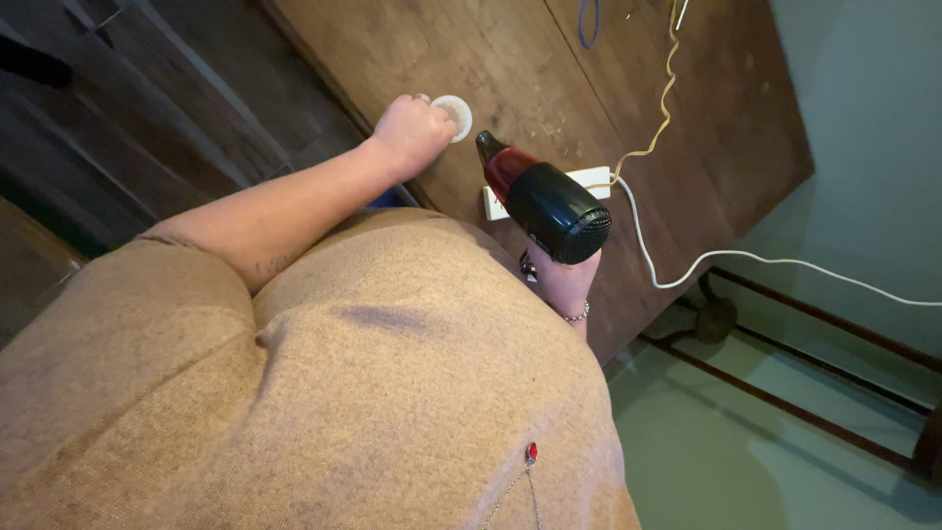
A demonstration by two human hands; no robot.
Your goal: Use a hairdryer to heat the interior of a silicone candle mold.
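**Hair dryer on a little white disc, one hand each**

So the left hand (410,130) is curled into a loose fist at the left edge of the wooden desk (412,44), fingers pinching a small round white disc (455,115) that sits right on the desk surface. The right hand (564,278) is mostly hidden behind the hair dryer (545,201). It's wrapped shut around the handle, with only the wrist and a bracelet really showing. The dryer is black with a red section, nozzle aimed up toward the disc and stopping just short of it.

Right behind the dryer there's a white power strip (595,180) lying on the desk, with a white cable (706,257) trailing off to the right and a coiled yellowish cord (665,103) running to the far side.

If I had to call it: keep the nozzle near but not touching, hold the disc by its rim so the fingers stay out of the airflow, and watch the cable doesn't snag the strip.
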